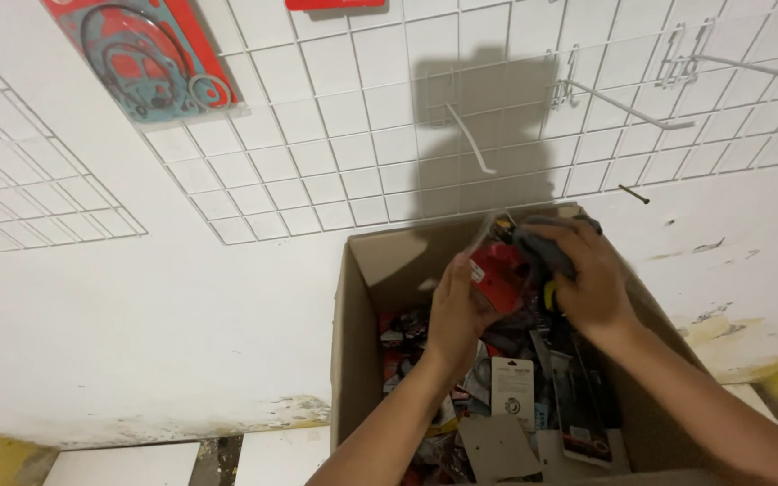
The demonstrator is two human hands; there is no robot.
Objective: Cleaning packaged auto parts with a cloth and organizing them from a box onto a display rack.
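Up on the far left, a red and blue blister card of gaskets [150,58] already hangs on the white wire grid [344,144] fixed to the wall, and the edge of a second red card [335,4] shows at the top; to the right, the long hooks [628,106] on that grid are bare. So, judging by this, the hanging has barely begun, and most of the stock sits unsorted below.

Nearer, an open cardboard box [353,342] stands against the wall, packed with carded parts in red, black and white, lying loose and overlapping. Above its far end the left hand [454,315] is closed on the lower left side of a red packet [500,277], thumb pressed to its face. The packet is held over the box, tilted, its clear plastic front catching the light; what it contains is too blurred to tell.

Just right of it, the right hand [587,279] grips a grey cloth [542,241] bunched against the packet's upper edge, fingers curled over it.
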